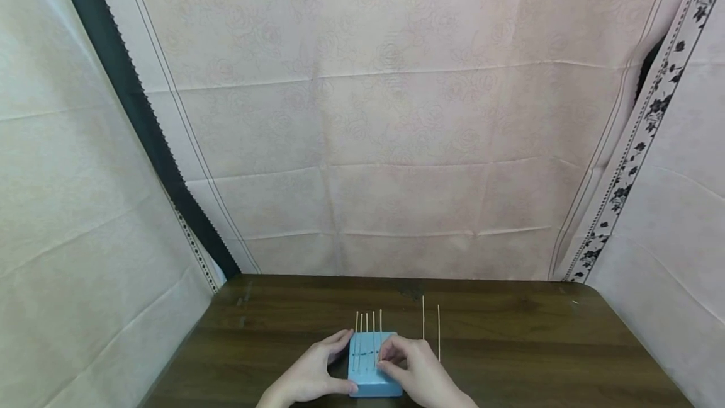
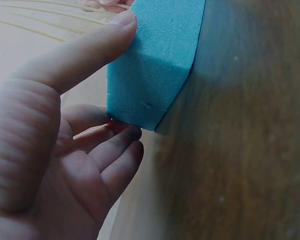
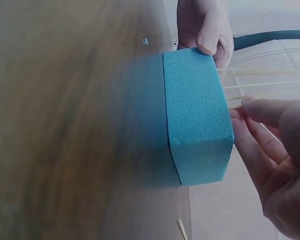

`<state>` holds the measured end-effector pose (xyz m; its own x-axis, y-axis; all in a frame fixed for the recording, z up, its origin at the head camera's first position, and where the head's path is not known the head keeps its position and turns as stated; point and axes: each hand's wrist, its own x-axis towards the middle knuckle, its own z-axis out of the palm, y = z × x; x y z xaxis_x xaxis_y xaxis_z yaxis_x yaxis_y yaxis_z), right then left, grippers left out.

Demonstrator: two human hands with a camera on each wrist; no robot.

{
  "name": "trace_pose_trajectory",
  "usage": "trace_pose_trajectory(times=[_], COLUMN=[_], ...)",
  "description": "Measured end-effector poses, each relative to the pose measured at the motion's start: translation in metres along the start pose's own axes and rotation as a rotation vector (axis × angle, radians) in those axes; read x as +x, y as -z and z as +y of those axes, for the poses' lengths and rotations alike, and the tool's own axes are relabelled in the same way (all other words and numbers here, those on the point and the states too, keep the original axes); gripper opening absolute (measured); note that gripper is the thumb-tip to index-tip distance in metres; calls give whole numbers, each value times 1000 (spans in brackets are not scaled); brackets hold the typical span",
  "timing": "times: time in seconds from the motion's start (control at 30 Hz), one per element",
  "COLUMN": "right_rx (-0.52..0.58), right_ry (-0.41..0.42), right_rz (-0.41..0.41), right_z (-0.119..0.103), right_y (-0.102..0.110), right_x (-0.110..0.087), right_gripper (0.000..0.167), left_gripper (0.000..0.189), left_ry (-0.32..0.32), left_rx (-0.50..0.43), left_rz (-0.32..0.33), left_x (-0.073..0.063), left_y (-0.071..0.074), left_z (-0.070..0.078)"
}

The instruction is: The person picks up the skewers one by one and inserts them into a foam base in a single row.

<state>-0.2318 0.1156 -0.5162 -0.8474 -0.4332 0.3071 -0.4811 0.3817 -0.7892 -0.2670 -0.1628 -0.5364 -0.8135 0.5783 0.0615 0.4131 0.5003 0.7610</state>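
A light blue foam block (image 1: 374,389) sits on the brown table. Several thin wooden skewers (image 1: 367,322) stand up from its top. My left hand (image 1: 317,364) grips the block's left side, its thumb at the near corner and the fingers along the side. In the left wrist view the thumb (image 2: 105,45) lies against the blue foam (image 2: 160,45). My right hand (image 1: 416,367) is over the block's right part, pinching a skewer between thumb and fingertips close to the top surface. The right wrist view shows this pinch (image 3: 240,107) beside the foam.
Two loose skewers (image 1: 423,317) lie on the table (image 1: 510,345) right of the block, partly behind the right hand. A small blue crumb (image 3: 145,41) is on the tabletop. Pale cloth (image 1: 396,143) hangs behind the table and at both sides.
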Motion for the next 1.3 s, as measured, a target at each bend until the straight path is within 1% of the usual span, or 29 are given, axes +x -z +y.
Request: trace_pose_trajectory(times=[0.27, 1.03, 1.3], right_rx=[-11, 4, -20], right_ry=[-2, -34, -27], right_rz=[11, 0, 6], right_z=[0, -6, -5], right_y=[-1, -1, -1], right_x=[0, 0, 1], right_gripper=[10, 12, 13], left_gripper=[101, 101, 101], left_ry=[0, 14, 2], left_rx=[-7, -7, -3], left_rz=[-1, 1, 9], left_x=[0, -1, 0], left_y=[-1, -2, -2], left_z=[-1, 0, -2])
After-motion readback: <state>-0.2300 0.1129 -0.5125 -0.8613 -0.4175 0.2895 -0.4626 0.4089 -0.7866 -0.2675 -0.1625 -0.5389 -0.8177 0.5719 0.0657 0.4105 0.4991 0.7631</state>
